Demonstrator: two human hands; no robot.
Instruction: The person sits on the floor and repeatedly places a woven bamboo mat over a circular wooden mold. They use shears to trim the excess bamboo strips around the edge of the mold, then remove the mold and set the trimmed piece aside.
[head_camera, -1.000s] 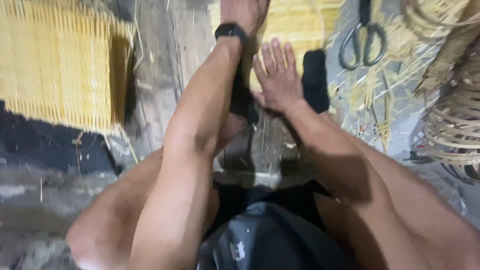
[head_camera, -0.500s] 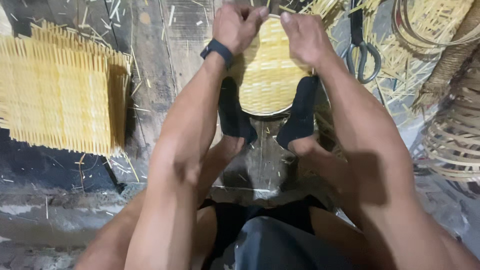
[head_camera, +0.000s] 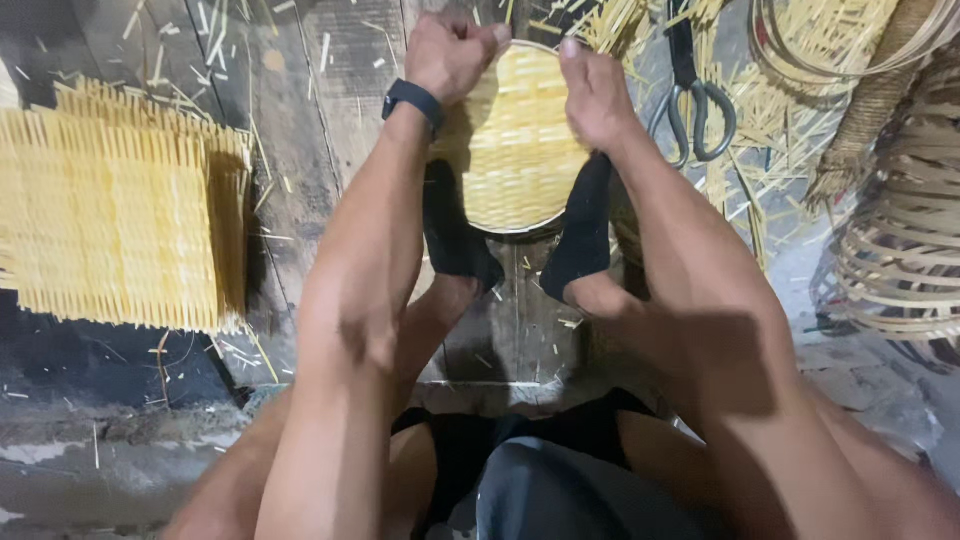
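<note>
Woven mat (head_camera: 120, 215) left, scissors (head_camera: 693, 95) right.

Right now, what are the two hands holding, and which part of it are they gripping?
Both hold the round woven basket at its far rim: left hand clenched on the upper left edge, right hand on the upper right edge.

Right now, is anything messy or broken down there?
Yes, messy: loose straw bits lie scattered over the wooden floor around the round woven piece both hands grip. Nothing looks broken.
</note>
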